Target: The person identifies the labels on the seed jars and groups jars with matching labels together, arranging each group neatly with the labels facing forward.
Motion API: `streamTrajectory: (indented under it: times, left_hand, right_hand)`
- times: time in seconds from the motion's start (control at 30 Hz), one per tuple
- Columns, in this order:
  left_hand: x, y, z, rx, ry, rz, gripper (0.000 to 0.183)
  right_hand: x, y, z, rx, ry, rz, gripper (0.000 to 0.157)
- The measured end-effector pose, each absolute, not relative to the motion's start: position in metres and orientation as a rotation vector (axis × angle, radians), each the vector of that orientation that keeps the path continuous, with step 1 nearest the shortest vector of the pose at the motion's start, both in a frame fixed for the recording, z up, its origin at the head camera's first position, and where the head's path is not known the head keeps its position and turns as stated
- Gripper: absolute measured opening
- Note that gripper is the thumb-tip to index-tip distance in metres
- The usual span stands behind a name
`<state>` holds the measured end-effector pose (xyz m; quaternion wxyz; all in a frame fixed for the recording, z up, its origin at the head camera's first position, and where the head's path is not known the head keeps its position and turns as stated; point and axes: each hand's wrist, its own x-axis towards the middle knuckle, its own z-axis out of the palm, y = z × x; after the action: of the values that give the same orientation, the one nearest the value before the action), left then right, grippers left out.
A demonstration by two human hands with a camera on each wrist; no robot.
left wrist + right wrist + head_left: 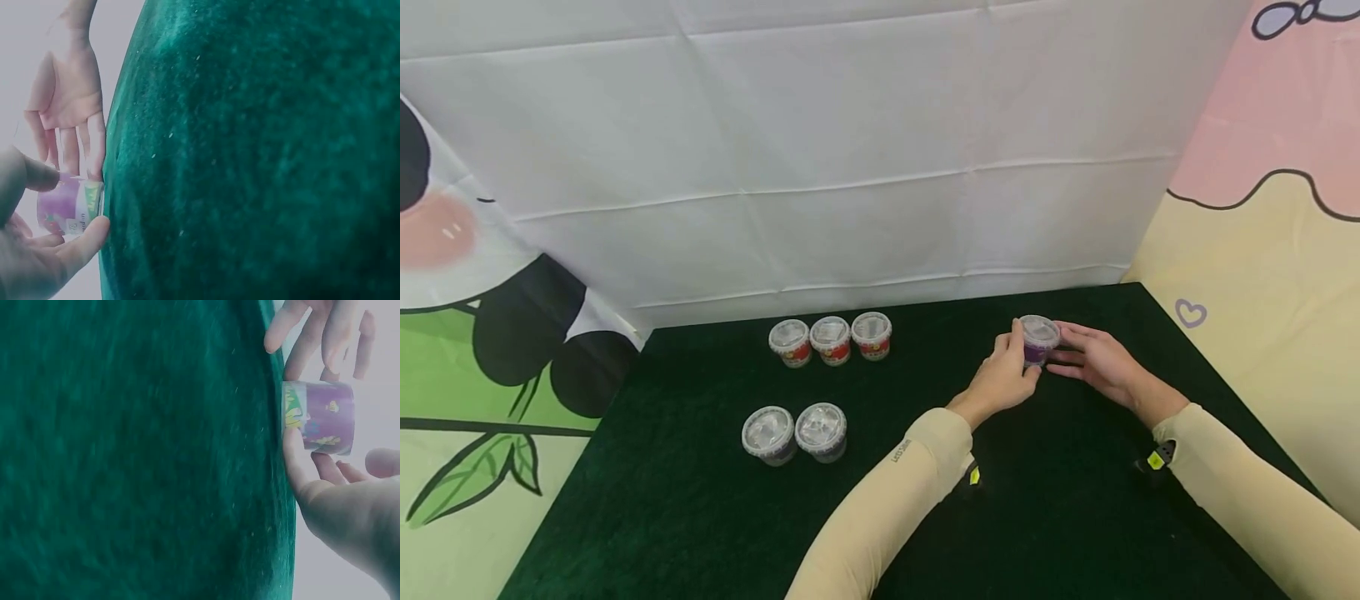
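A small clear-lidded plastic tub with a purple label (1040, 335) is between both hands near the back right of the green-covered table. My left hand (997, 383) grips it from the left; in the left wrist view its thumb and fingers reach around the purple tub (61, 203). From the other side comes my right hand (1103, 364), fingers stretched out along the tub's right side. The right wrist view shows one right finger against the tub (325, 419), its thumb standing away.
Three red-labelled lidded tubs (831, 340) form a row at the back left. Nearer the front stand two lidded tubs, one left (768, 435) and one right (822, 432). A white cloth (865, 167) hangs behind the table (662, 500), with printed cloths at both sides.
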<state>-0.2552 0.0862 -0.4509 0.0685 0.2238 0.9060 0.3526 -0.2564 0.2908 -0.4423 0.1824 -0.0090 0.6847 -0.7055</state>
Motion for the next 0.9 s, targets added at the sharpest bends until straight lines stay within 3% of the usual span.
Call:
streamTrajectory:
  times: [0.27,0.53,0.9]
  left_hand:
    - [-0.256,0.07,-0.438,0.627,2.856,1.054,0.073]
    - [-0.248,0.038,-0.421,0.658,2.757,1.171,0.075]
    - [-0.237,-0.016,-0.405,0.704,2.652,1.227,0.075]
  right_hand:
    - [-0.25,0.273,-0.435,0.016,1.78,-2.055,0.063]
    - [-0.242,0.251,-0.423,-0.064,1.714,-2.068,0.039]
    - [-0.234,0.214,-0.404,-0.153,1.651,-1.99,0.053]
